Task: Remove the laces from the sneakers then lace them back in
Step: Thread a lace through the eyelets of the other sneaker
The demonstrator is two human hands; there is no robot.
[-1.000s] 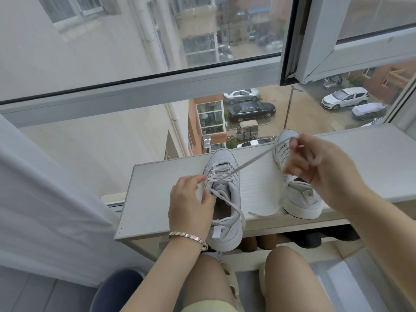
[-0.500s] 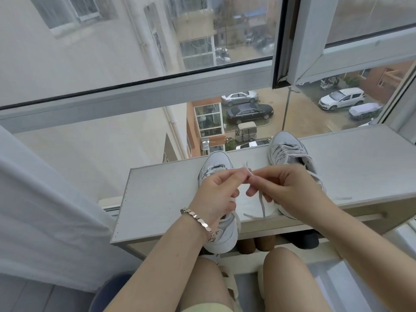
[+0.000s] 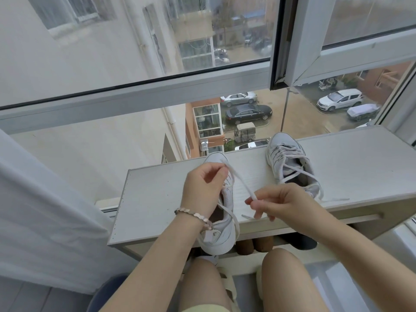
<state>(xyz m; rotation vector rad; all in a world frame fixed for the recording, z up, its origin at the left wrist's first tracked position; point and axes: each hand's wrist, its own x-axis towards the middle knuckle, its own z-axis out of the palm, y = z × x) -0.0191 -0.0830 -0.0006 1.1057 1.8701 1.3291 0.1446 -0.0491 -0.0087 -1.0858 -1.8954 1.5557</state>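
Two white sneakers stand on a pale shelf top [image 3: 157, 199] by the window. The left sneaker [image 3: 221, 235] points away from me, its heel hanging over the front edge. My left hand [image 3: 202, 185] is over its tongue area, pinching its white lace [image 3: 242, 184] near the toe. That lace runs down to the right into my right hand [image 3: 276, 202], which pinches it near its end. Another strand trails along the shoe's side. The right sneaker [image 3: 290, 163] stands further back, laced, with loose ends on the shelf.
Behind the shelf is a large window with a frame [image 3: 135, 95] and an open sash [image 3: 337, 52] at the upper right. A white curtain [image 3: 45, 210] hangs on the left. Dark shoes [image 3: 299, 240] sit under the shelf. My knees [image 3: 281, 278] are below.
One second ago my right hand pulled the lace taut far to the right. Both hands then met over the left sneaker. Now my right hand has drawn down and right, stretching the lace.
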